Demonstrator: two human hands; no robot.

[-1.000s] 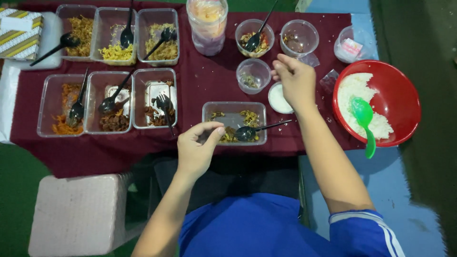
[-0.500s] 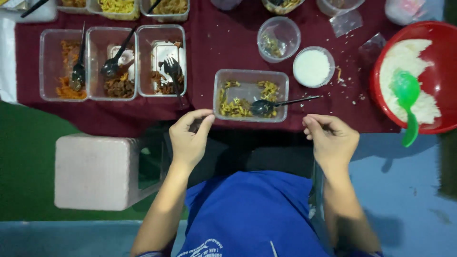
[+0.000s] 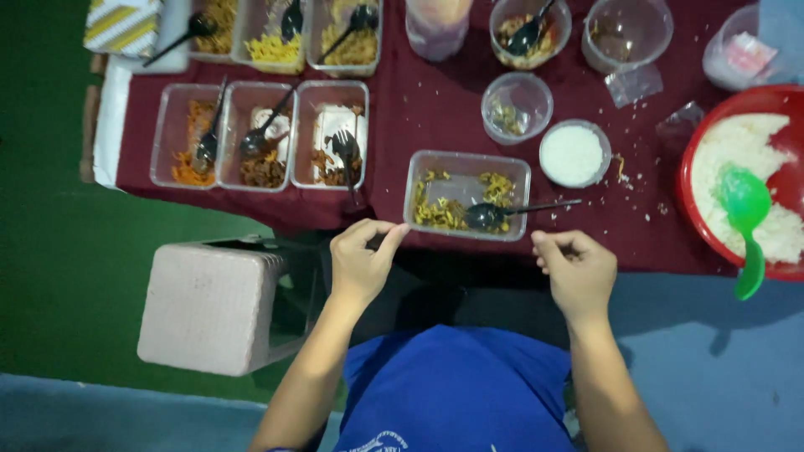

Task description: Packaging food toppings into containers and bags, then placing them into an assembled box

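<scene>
My left hand [image 3: 360, 261] hovers at the near edge of the table with thumb and forefinger pinched together, just left of a clear rectangular container [image 3: 462, 181]. That container holds some yellow-brown food and a black spoon [image 3: 491, 216] whose handle points right. Over the table's front edge, below the spoon handle, my right hand [image 3: 576, 269] has its fingers curled shut. Nothing shows in either hand. A small round cup of white stuff [image 3: 573, 156] stands behind the container.
A red bowl [image 3: 785, 179] of white rice with a green spoon [image 3: 744, 202] sits at right. Several clear food containers with black spoons [image 3: 260, 136] line the maroon cloth [image 3: 419, 109] at left and back. A pink stool [image 3: 209, 306] stands below left.
My right hand has pulled back from the far cups to the table's near edge. The left hand stayed pinched beside the container. The view tilted down and shifted.
</scene>
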